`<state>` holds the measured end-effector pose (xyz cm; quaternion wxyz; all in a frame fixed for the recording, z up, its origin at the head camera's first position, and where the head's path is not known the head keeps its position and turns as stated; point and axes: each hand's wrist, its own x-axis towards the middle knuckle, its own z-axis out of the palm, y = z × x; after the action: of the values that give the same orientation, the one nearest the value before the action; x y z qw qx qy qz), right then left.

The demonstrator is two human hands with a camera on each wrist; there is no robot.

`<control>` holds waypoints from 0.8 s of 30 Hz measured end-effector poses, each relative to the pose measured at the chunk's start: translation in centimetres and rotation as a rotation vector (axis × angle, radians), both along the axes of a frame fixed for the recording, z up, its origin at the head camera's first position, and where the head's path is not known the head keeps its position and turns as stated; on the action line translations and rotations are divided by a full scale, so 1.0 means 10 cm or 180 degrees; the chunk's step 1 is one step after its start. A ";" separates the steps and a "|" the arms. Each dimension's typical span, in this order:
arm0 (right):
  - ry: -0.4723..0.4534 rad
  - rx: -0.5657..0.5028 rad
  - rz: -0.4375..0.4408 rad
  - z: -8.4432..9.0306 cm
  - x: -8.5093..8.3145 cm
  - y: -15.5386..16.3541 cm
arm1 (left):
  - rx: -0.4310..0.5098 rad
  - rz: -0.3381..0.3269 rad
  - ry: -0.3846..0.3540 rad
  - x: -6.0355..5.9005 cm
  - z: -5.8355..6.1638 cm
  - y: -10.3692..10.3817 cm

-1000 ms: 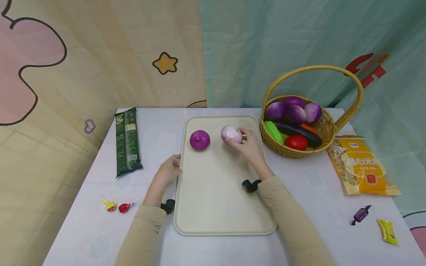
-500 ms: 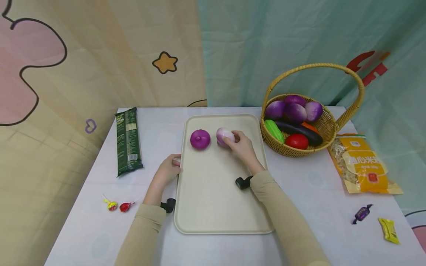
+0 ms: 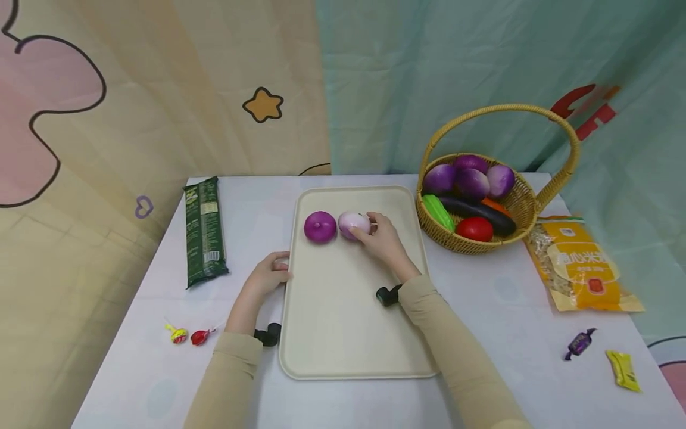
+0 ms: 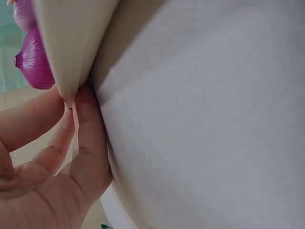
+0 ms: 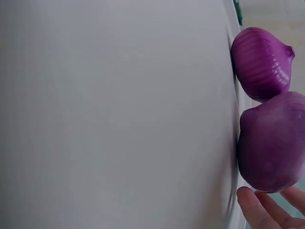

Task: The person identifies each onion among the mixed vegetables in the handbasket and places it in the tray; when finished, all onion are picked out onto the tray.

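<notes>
On the beige tray [image 3: 343, 310], a deep purple onion [image 3: 320, 227] sits near the far left corner. Just right of it is a paler, white-and-purple onion [image 3: 354, 225]; the two appear to touch in the right wrist view. My right hand [image 3: 384, 243] holds the paler onion from its right side, thumb in front. In the right wrist view, only fingertips [image 5: 250, 200] show against that onion's lower edge. My left hand [image 3: 267, 275] pinches the tray's left rim, thumb and fingers on either side of it in the left wrist view.
A wicker basket [image 3: 455, 241] of toy vegetables stands at the back right, its tall handle arching up. A yellow grain bag [image 3: 584, 265] lies beside it. Green package [image 3: 205, 232], lollipops [image 3: 199, 338] and wrapped candies [image 3: 580, 344] lie around the white table [image 3: 134, 369].
My right hand has moved left with the paler onion, bringing it from a gap away to right beside the deep purple one. My left hand stays on the tray rim.
</notes>
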<state>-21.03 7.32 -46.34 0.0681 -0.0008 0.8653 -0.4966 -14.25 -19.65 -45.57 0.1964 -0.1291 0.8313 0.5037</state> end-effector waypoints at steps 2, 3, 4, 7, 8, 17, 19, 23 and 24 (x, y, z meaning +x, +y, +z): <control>-0.0014 0.0012 0.0026 0.00 0.01 0.00 | 0.0047 0.0033 -0.0021 0.00 0.00 0.00; -0.0019 0.0030 0.0040 0.01 0.01 0.00 | 0.0062 0.0047 -0.0026 0.00 0.00 0.00; -0.0018 0.0059 0.0054 0.02 0.02 0.00 | 0.0073 0.0063 -0.0031 0.01 -0.01 0.00; -0.0017 0.0142 0.0088 0.11 0.06 0.05 | 0.0100 0.0068 -0.0030 0.01 -0.01 0.00; 0.0003 0.0146 0.0092 0.15 0.07 0.07 | 0.0113 0.0065 -0.0024 0.01 -0.01 0.00; 0.1054 -0.0098 -0.0625 0.67 0.09 0.70 | 0.0098 0.0029 -0.0022 0.03 0.02 0.00; 0.1296 -0.0041 -0.0906 0.73 0.05 0.92 | 0.0095 0.0028 -0.0031 0.04 0.04 0.01; 0.1228 0.0254 -0.1354 0.73 -0.04 1.33 | 0.0093 0.0013 -0.0038 0.04 0.06 0.02; 0.1130 0.0309 -0.1430 0.71 -0.06 1.41 | 0.0086 0.0005 -0.0037 0.04 0.06 0.03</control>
<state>-21.63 21.46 -39.19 -0.1961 0.1072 0.8650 -0.4493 -13.87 -19.38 -44.95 0.2026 -0.1300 0.8232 0.5143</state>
